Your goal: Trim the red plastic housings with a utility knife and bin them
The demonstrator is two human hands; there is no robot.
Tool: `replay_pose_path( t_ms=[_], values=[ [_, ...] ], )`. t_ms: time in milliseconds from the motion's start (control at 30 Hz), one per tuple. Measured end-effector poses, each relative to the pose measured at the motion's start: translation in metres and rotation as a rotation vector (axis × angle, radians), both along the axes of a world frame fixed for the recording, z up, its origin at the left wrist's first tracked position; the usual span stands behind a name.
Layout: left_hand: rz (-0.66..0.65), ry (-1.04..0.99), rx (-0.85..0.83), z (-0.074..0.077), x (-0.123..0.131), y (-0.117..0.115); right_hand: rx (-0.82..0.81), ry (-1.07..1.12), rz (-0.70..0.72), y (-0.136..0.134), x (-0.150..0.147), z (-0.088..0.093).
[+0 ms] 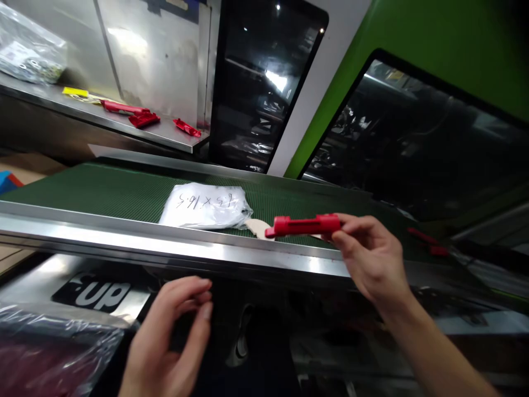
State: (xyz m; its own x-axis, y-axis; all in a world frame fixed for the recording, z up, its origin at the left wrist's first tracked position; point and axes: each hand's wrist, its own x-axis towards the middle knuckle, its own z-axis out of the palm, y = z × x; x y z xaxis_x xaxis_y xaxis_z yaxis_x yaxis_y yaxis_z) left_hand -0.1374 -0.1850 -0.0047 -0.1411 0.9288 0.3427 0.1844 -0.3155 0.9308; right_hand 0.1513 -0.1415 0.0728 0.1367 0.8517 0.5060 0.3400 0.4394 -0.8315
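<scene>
My right hand (372, 251) pinches one end of a red plastic part (306, 225), long and roughly tubular with a slot along its side. The part is held level above the near edge of a green ribbed conveyor belt (124, 187). Lower and to the left, my left hand (173, 331) holds nothing, its fingers curved and the thumb apart from them. Behind the red part's left end lies a beige flat piece (259, 227), partly hidden. Beside it on the belt rests a white plastic-wrapped packet (204, 207) with handwritten numbers.
A metal rail (231, 248) edges the belt in front. Another red part (427, 241) lies farther right on the belt. On the metal shelf (182, 142) at the back left are several red pieces (144, 119) and a clear bag (31, 55). A green machine (458, 44) stands behind.
</scene>
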Motion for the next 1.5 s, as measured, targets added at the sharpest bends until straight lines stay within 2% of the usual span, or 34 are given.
replay_pose_path(
  t_ms=[100,200,367,467,600,667,833,1000,1133,1267,1500],
  values=[
    [-0.131,-0.042,-0.021,0.019,0.026,-0.001,-0.064,0.113,0.121,-0.032,-0.018,-0.010],
    [-0.139,-0.123,-0.115,0.029,0.035,-0.009,-0.130,0.164,0.184,-0.047,-0.031,-0.020],
    [-0.025,-0.120,-0.260,0.027,0.025,-0.018,-0.234,0.103,0.213,-0.058,-0.034,-0.027],
    [-0.026,-0.177,-0.381,0.026,0.021,-0.019,-0.314,0.089,0.234,-0.062,-0.029,-0.032],
    [-0.056,-0.370,-0.514,0.024,0.021,-0.020,-0.390,0.154,0.245,-0.060,-0.028,-0.041],
    [-0.072,-0.426,-0.522,0.022,0.021,-0.019,-0.427,0.187,0.247,-0.057,-0.031,-0.045],
    [-0.115,-0.413,-0.535,0.016,0.017,-0.019,-0.478,0.283,0.248,-0.053,-0.038,-0.051],
    [0.010,-0.404,-0.552,0.018,0.017,-0.020,-0.472,0.256,0.331,-0.057,-0.036,-0.053],
    [0.039,-0.386,-0.531,0.017,0.016,-0.019,-0.433,0.193,0.390,-0.061,-0.034,-0.053],
    [0.038,-0.377,-0.527,0.015,0.015,-0.020,-0.460,0.192,0.349,-0.060,-0.037,-0.053],
    [-0.046,-0.270,-0.503,0.013,0.012,-0.020,-0.589,0.437,0.292,-0.048,-0.049,-0.044]
  ],
)
